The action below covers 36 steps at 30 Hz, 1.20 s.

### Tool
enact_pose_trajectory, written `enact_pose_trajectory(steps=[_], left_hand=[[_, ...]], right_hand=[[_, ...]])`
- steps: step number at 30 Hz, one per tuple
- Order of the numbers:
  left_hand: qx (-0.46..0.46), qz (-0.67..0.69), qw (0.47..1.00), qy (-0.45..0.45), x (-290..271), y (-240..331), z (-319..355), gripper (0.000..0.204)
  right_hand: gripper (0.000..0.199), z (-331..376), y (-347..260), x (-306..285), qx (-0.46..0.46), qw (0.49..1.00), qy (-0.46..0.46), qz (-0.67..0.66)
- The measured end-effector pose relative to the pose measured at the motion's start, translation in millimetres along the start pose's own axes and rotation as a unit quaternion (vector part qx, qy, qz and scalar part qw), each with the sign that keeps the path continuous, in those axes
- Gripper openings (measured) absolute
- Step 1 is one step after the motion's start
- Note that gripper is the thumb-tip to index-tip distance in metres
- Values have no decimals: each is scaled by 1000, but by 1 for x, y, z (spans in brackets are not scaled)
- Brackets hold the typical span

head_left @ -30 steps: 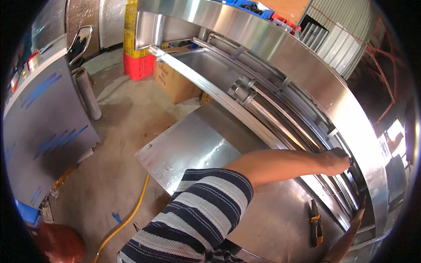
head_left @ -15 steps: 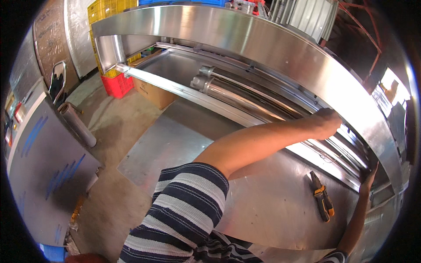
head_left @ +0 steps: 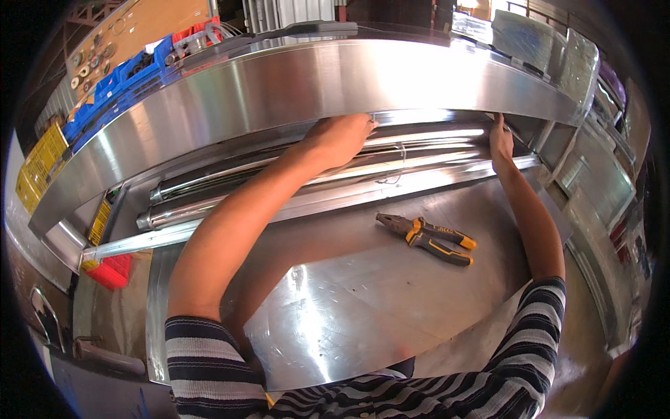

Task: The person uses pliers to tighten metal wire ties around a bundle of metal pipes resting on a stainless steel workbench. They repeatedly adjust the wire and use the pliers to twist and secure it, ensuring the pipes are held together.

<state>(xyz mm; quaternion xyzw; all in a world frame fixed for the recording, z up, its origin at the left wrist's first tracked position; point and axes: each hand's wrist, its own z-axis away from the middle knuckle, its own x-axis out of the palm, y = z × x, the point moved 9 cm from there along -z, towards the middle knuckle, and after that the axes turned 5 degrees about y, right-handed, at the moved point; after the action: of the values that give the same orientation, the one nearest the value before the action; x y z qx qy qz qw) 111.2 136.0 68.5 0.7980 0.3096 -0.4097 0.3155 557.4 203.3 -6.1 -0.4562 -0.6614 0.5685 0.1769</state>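
Tubes [head_left: 185,214] of shiny metal lie side by side beneath the lower edge of a long metal panel [head_left: 279,84], their long axis running left to right and rising a little toward the right. Both hands are at that lower edge, well apart. The left hand [head_left: 340,142] reaches over the tubes near the middle of their length, its fingers curled at the edge; whether they grip anything there I cannot tell. The right hand [head_left: 501,145] is at the right end of the tubes, its fingers pointing up to the underside of the panel; its hold is partly hidden, so I cannot tell whether it clamps or only steadies. So the panel edge lies just beyond the hands, on the side away from the person, and runs along the line between them, with the right hand nearer its right end. A thin wire [head_left: 401,155] crosses the tubes between the hands. Closer to the person, a straight metal rail [head_left: 150,239] runs in front of the tubes. On the flat metal surface [head_left: 419,300], between the forearms, rest pliers [head_left: 421,234] with black and orange handles, untouched, jaws toward the left, handles nearer the right forearm.
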Motion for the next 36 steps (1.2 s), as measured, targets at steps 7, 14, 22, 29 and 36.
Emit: enact_pose_trajectory(steps=[7, 14, 22, 29, 36], left_hand=[[15, -3, 996, 83, -3, 3, 4, 37], [4, 14, 992, 126, -11, -2, 8, 30], [26, 3, 989, 145, -13, 3, 14, 28], [46, -50, 989, 130, -9, 4, 18, 29], [78, -86, 986, 117, -15, 25, 29, 25]], right_hand=[[69, 44, -70, -49, -326, 921, 196, 89], [58, 304, -168, 14, -594, 727, -334, 88], [34, 283, -179, 56, -485, 778, -399, 11], [34, 277, -178, 57, -415, 802, -429, 2], [36, 271, -170, 60, -437, 805, -400, -35]])
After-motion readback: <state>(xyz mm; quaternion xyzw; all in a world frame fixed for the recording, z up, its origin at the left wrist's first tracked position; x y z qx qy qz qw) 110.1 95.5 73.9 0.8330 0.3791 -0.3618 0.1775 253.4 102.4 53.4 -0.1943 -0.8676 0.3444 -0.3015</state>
